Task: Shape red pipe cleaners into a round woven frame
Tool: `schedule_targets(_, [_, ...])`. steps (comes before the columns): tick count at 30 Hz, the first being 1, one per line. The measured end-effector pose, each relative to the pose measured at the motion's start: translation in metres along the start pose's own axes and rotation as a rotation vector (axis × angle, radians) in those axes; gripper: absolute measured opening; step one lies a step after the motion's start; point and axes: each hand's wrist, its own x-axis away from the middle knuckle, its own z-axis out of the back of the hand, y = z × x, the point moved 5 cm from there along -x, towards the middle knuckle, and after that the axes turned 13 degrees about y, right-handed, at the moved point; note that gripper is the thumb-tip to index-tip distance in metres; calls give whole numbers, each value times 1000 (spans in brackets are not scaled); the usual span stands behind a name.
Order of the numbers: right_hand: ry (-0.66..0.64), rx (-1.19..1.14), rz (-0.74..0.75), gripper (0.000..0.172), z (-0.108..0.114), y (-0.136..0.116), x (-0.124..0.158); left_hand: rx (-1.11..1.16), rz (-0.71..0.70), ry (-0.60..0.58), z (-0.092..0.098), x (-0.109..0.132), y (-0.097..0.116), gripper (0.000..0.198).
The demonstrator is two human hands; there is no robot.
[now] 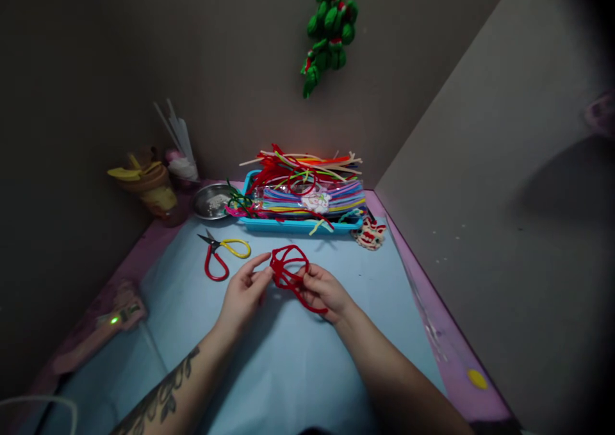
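Looking down through the head camera, I see the desk point(298, 371) fill most of the view, with a pale blue mat, pink edges and grey walls closing it in on three sides. Both forearms reach in from the bottom edge and meet at the middle of the mat.

The left hand point(243, 297) lies palm inward, its thumb and forefinger pinched on the left side of the red pipe-cleaner frame point(287, 270). The right hand point(324, 291) curls over the frame's lower right part, its fingers closed around the strands, and one red loop trails out beneath it. The frame is held just above the mat, between the two hands.

Behind them a blue tray point(298, 225) sits against the back wall, heaped with coloured pipe cleaners point(312, 191). A green ornament point(331, 25) hangs above it. A cup of yellow pieces point(151, 188) stands at the back left, and a round metal dish point(211, 201) sits beside the tray. The scissors point(221, 255), with one red and one yellow handle, lie just left of the left hand. A small red-and-white figure point(369, 233) rests at the tray's right corner. Nothing lies between the hands and the frame.
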Motion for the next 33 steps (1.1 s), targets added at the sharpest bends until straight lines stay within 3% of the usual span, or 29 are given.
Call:
schedule_targets(6, [33, 99, -68, 34, 3, 5, 0, 102, 136, 30, 0, -3, -10, 43])
schedule_targets(12, [23, 235, -42, 33, 2, 3, 0, 152, 218, -3, -1, -4, -14, 42])
schedule_targets(15, [43, 408, 125, 32, 2, -11, 3, 168, 197, 49, 2, -6, -13, 45])
schedule_targets(19, [251, 705, 611, 18, -1, -43, 20, 150, 105, 175, 8, -9, -9, 49])
schedule_targets(21, [179, 871, 790, 15, -14, -45, 29, 152, 88, 204, 9, -10, -9, 50])
schedule_targets(25, [50, 1073, 887, 19, -28, -31, 34, 180, 116, 181, 8, -10, -11, 51])
schedule_targets(33, [181, 1048, 1076, 10, -23, -42, 40, 158, 174, 58, 2, -8, -9, 51])
